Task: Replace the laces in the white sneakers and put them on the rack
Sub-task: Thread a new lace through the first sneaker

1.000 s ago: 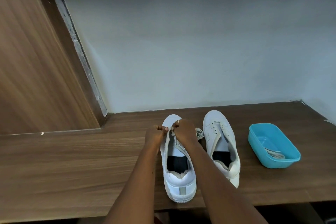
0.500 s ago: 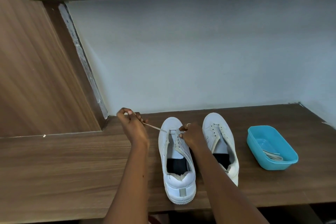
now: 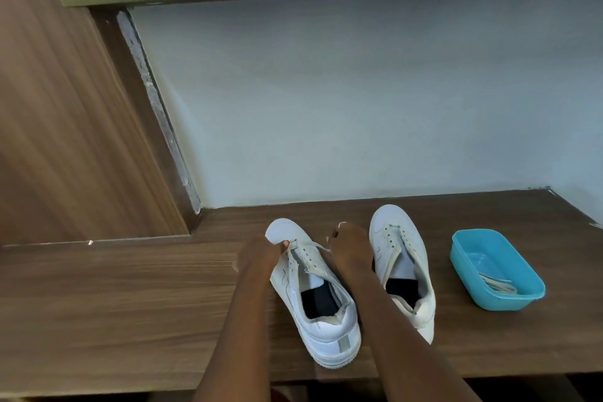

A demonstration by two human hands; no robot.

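Note:
Two white sneakers stand side by side on the wooden shelf, toes toward the wall. The left sneaker has a white lace running across its lowest eyelets near the toe. My left hand is at the left side of those eyelets, fingertips pinching the lace end. My right hand grips the lace's other end on the right side of the same shoe. The right sneaker has no lace in its eyelets.
A blue plastic tub stands to the right of the shoes with a loose white lace inside. A pale wall rises behind the shelf, a wooden panel on the left, and a dark wooden board overhead.
My left hand had pulled the lace out to the left, away from the shoe; it has now come back to the eyelets. The left sneaker's toe has turned slightly to the left.

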